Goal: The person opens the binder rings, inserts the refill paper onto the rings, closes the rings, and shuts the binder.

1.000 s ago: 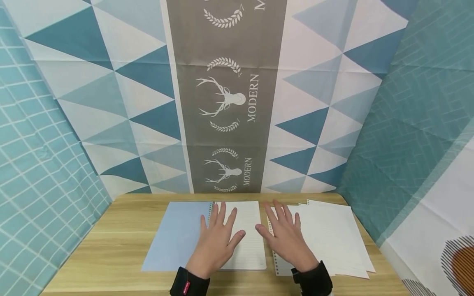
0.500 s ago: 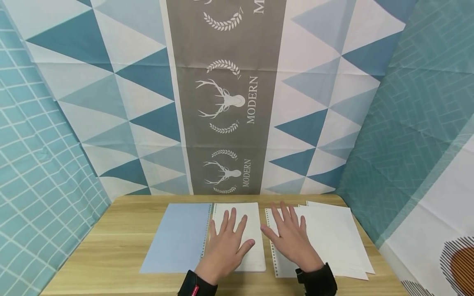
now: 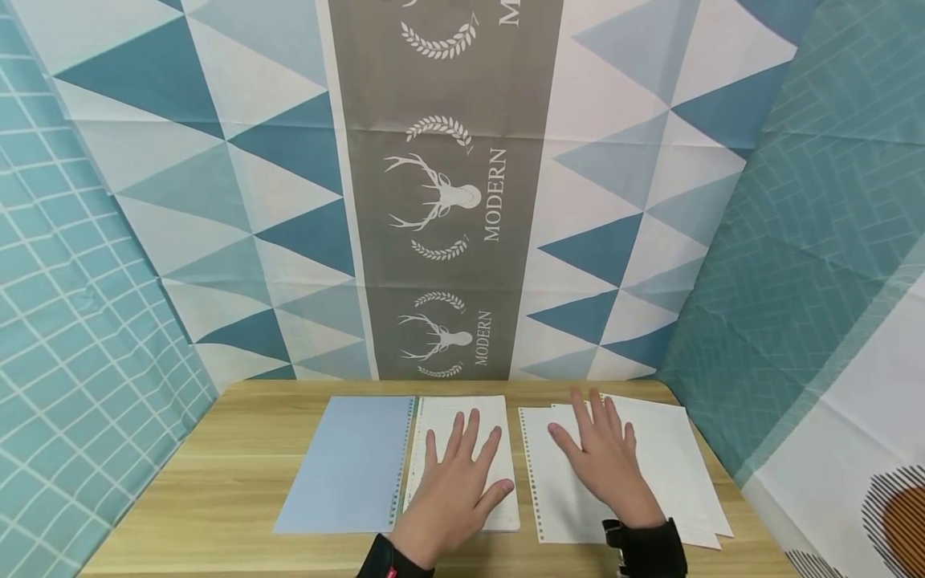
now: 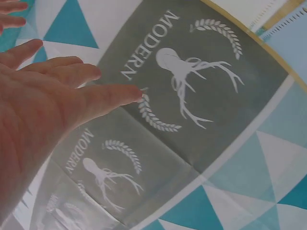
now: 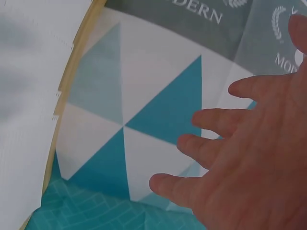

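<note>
In the head view a notebook lies open, its pale blue cover [image 3: 347,466] on the left and a ruled white page [image 3: 499,474] right of the ring-hole binding. My left hand [image 3: 450,494] is over that page with fingers spread and nothing in them. Several loose punched sheets [image 3: 564,490] lie fanned and overlapping to the right. Over these is my right hand [image 3: 603,461], also spread, holding nothing. The wrist views show straight, parted fingers on the left hand [image 4: 53,91] and the right hand [image 5: 249,148], with gaps between the right fingertips and the paper edges.
Everything lies on a wood-grain table [image 3: 195,490]. A patterned cloth with a grey deer-print strip [image 3: 448,241] stands behind its back edge. Blue checked cloth [image 3: 72,321] borders the left side, and teal cloth [image 3: 788,281] the right.
Both hands have moved to the right, fingers still spread. The left has also come slightly nearer the front, and the right is now farther over the loose sheets. The papers look unmoved.
</note>
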Tool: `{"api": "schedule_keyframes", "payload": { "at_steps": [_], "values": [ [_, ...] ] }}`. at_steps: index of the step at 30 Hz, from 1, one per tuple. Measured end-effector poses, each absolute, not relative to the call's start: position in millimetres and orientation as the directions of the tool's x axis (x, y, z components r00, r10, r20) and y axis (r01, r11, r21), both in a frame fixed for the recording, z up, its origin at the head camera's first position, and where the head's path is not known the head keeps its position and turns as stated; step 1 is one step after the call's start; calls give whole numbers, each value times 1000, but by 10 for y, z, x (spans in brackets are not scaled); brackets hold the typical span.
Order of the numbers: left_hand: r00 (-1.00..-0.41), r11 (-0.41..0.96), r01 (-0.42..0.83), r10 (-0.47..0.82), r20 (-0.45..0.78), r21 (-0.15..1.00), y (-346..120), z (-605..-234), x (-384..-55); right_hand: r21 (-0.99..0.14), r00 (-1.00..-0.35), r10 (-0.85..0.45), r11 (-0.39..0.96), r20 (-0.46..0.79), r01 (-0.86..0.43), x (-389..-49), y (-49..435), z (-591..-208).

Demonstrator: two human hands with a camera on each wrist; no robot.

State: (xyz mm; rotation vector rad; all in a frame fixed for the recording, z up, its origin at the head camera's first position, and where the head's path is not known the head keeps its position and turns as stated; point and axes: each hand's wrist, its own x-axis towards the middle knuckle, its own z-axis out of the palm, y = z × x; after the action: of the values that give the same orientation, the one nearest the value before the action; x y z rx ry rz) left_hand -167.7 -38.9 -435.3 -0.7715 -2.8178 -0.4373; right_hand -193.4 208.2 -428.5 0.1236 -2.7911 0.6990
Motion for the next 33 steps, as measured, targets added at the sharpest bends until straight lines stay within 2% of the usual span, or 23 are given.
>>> {"api": "schedule_keyframes", "payload": {
  "at_steps": [13, 21, 24, 30, 33],
  "values": [
    [-784, 768, 616, 577, 229, 176, -165, -4412, -1516, -460, -983, 130, 886, 130, 57, -1916, 2663, -4291],
    [-707, 714, 700, 685, 177, 31, 111, -4608, -1447, -448, -971, 238, 867, -16, 220, -1922, 3158, -4418],
    [-690, 693, 721, 717, 103, 7, 220, -4687, -1409, -462, -956, 285, 840, -67, 283, -1891, 3366, -4490],
    [-626, 629, 765, 777, 71, -138, 361, -4908, -1317, -467, -889, 415, 757, -194, 456, -1780, 3675, -4685],
    [-604, 604, 785, 795, 44, -136, 405, -5026, -1278, -442, -868, 460, 749, -187, 493, -1725, 3753, -4802]
  ]
}}
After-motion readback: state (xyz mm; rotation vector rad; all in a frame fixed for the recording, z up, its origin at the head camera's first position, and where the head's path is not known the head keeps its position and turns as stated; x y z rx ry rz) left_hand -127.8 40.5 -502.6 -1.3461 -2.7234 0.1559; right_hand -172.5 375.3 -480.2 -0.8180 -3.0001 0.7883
